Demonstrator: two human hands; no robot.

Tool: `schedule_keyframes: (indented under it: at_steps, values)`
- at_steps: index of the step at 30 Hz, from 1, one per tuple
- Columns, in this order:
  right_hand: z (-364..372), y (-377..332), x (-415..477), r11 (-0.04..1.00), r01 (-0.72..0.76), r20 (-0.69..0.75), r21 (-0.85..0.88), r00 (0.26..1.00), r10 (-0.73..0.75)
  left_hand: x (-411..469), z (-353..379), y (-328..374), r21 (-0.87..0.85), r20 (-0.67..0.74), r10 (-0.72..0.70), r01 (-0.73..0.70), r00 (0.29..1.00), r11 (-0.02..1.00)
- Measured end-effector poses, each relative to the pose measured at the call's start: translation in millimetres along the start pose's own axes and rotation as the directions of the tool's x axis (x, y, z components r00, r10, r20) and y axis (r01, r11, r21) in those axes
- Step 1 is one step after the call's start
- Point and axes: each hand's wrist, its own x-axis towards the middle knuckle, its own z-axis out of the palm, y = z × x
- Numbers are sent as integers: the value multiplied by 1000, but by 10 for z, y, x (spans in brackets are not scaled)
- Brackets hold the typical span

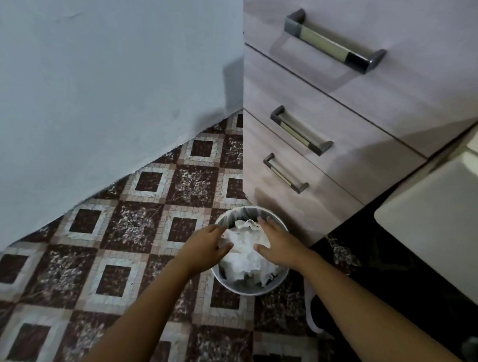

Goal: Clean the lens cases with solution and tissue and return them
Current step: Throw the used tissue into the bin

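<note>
A small round waste bin (227, 283) stands on the patterned floor, filled with crumpled white tissue (243, 254). Both my hands hover over its mouth. My left hand (207, 244) is at the bin's left rim, fingers relaxed and pointing toward the tissue. My right hand (277, 243) lies flat over the right side of the tissue pile, fingers straight and spread. Neither hand grips anything that I can see. No lens case shows in this view.
A light wooden drawer unit (347, 126) with three metal handles stands right behind the bin. A pale wall (98, 88) runs along the left. A white surface (439, 221) juts in at the right. A brown-and-white tiled floor (87, 255) spreads to the left.
</note>
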Motion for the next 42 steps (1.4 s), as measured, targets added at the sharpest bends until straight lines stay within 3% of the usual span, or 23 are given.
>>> schedule_keyframes:
  at_steps: [14,25,33,42]
  values:
    - [-1021,-634,-405,978,201,-256,-65,943,-211,-123,-1091,488,106,-263,125,-100,957,989]
    - [-1870,-1030,-1269,949,253,-452,-188,835,-313,-506,-1955,1255,220,-468,294,-212,834,952]
    - [-2302,-1108,-2059,941,284,-587,-183,736,-336,-795,-2342,1922,288,-515,404,-291,756,912]
    - [-2588,-688,-3050,958,191,-727,-213,624,-286,-1046,-2465,3015,347,-503,600,-490,623,800]
